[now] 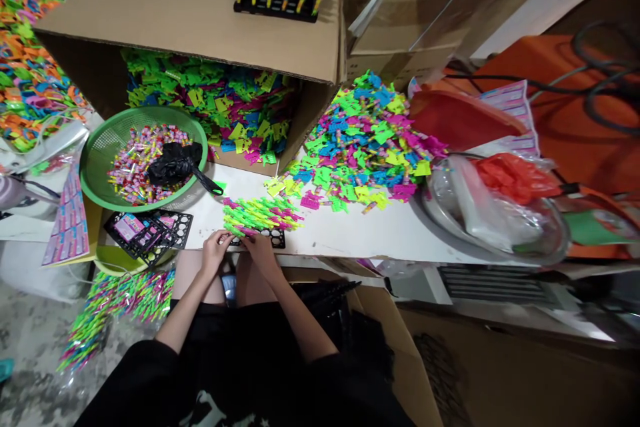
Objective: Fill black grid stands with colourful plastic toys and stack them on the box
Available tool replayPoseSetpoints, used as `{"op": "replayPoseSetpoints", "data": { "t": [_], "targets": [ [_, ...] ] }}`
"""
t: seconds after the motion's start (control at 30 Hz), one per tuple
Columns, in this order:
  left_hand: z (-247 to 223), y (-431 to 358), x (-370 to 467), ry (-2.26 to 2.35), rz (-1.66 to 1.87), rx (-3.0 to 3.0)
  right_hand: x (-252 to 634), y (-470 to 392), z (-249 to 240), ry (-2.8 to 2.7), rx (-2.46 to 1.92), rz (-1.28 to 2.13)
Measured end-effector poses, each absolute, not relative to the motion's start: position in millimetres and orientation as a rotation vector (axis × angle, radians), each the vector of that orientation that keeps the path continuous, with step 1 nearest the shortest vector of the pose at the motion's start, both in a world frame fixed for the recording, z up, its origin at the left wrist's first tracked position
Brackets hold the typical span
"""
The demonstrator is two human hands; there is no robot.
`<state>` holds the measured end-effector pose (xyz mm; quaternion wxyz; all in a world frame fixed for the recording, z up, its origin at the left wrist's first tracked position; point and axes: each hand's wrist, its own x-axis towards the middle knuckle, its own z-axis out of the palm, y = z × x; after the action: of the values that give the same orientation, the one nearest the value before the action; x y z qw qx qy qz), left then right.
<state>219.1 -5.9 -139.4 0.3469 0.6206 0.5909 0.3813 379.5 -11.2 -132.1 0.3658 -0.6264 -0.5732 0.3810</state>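
My left hand [215, 250] is at the table's front edge, fingers curled together at the near left corner of a bunch of slim green, yellow and pink plastic sticks [263, 213]. Close beside it, my right hand [263, 255] has its fingers bent and pressed at the same near side, by a pink piece. What lies between the fingertips of either hand is too small to make out. Under the sticks, a black rack with round holes [277, 238] shows at the right.
A green colander [90, 173] holds small tubes and a black bag [173, 163]. Behind stands an open cardboard box [200, 20] of colourful plastic pieces, with a filled rack [275, 10] on top. A loose pile [365, 147] and a metal basin [555, 240] lie to the right.
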Motion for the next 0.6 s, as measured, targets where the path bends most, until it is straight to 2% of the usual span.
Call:
{"op": "replayPoseSetpoints", "data": {
  "t": [0.27, 0.6],
  "targets": [
    [-140.3, -7.7, 220.3, 1.666, 1.070, 1.770, 372.6, -11.6, -129.7, -1.408, -1.700, 0.968],
    [-134.9, -7.1, 219.3, 1.661, 1.018, 1.840, 369.9, -13.7, -125.7, -1.352, -1.585, 0.932]
  ]
}}
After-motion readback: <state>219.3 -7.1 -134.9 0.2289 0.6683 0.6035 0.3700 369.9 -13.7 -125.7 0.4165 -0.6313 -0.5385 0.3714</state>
